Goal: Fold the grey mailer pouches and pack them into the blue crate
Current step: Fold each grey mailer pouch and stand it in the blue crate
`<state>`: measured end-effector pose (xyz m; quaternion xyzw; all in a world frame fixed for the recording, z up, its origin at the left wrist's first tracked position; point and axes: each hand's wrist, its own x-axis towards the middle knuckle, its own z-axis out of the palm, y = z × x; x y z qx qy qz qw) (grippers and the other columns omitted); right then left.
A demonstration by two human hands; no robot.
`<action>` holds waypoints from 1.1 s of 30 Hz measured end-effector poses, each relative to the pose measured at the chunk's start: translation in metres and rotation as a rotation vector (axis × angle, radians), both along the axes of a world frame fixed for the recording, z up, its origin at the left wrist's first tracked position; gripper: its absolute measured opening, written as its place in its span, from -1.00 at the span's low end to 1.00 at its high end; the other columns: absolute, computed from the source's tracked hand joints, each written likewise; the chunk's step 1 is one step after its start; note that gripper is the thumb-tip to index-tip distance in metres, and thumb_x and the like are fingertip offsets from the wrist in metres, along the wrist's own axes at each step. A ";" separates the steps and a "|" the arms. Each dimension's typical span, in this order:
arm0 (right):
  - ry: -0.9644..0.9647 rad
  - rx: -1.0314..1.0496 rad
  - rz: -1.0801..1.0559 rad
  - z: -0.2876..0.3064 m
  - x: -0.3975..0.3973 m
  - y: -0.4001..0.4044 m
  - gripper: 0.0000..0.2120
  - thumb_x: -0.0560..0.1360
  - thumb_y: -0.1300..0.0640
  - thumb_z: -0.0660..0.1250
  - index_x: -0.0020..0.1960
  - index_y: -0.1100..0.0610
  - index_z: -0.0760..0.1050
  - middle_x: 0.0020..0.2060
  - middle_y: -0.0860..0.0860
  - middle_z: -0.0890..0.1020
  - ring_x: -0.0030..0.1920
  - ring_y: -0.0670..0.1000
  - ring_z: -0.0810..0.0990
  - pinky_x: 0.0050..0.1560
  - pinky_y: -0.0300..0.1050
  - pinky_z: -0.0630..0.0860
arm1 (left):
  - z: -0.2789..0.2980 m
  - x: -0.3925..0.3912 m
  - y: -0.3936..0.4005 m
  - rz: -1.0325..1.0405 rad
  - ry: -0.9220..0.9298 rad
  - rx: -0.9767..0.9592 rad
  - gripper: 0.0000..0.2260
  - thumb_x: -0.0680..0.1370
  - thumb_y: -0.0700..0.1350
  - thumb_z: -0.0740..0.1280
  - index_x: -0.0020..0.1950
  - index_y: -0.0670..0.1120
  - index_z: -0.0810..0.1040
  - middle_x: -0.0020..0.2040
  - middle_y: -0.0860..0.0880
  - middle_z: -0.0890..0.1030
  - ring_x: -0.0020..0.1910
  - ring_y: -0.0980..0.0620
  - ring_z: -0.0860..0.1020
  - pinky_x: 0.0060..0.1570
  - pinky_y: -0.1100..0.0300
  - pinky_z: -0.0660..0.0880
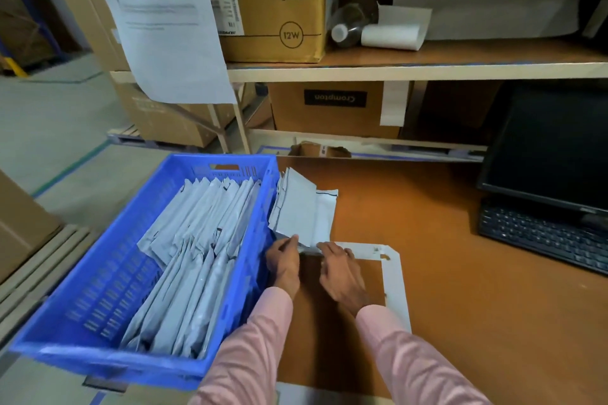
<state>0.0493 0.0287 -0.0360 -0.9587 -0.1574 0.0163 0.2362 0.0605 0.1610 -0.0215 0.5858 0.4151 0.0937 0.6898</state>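
Folding step, judged: left hand (284, 260) and right hand (339, 268) pinch, fingers curled, the near edge of a grey pouch (302, 214) on the worktop (427, 214) beside the blue crate (131, 233). Next: crease, slot among packed pouches (197, 240).

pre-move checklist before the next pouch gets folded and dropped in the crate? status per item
1. Left hand grips the near edge of the pouch stack: ok.
2. Right hand on the same edge: ok; exact grip cannot tell.
3. Only one pouch separated: cannot tell.
4. Blue crate within reach, beside the stack: ok.
5. Room left in the crate along its left wall: ok.
6. Table bare right of the stack for folding: ok.
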 end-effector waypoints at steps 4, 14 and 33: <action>-0.046 -0.012 -0.009 0.000 -0.005 -0.012 -0.41 0.51 0.33 0.27 0.51 0.01 0.39 0.50 -0.02 0.44 0.51 0.05 0.38 0.62 0.09 0.13 | 0.017 -0.013 -0.015 -0.023 -0.057 -0.086 -0.88 0.44 -0.12 0.43 -0.08 -0.13 0.68 -0.19 -0.11 0.71 -0.22 -0.06 0.66 -0.15 0.09 0.60; -0.257 -0.066 -0.147 -0.025 -0.030 -0.083 -0.22 0.21 0.33 0.45 0.44 0.09 0.45 0.37 0.06 0.53 0.40 0.11 0.45 0.48 0.13 0.28 | 0.006 -0.047 -0.049 -0.273 -0.063 -0.550 -0.53 0.22 -0.29 0.24 0.10 -0.28 0.63 0.10 -0.20 0.69 0.05 -0.26 0.66 0.05 -0.08 0.63; -0.220 0.108 -0.295 -0.046 -0.098 -0.125 -0.55 0.56 0.09 0.16 0.41 0.10 0.52 0.35 0.09 0.57 0.38 0.13 0.51 0.42 0.15 0.43 | -0.056 -0.076 -0.070 -1.027 -0.278 1.182 -0.57 0.69 -0.04 0.22 0.56 -0.07 0.37 0.51 -0.10 0.41 0.52 -0.10 0.34 0.52 0.03 0.30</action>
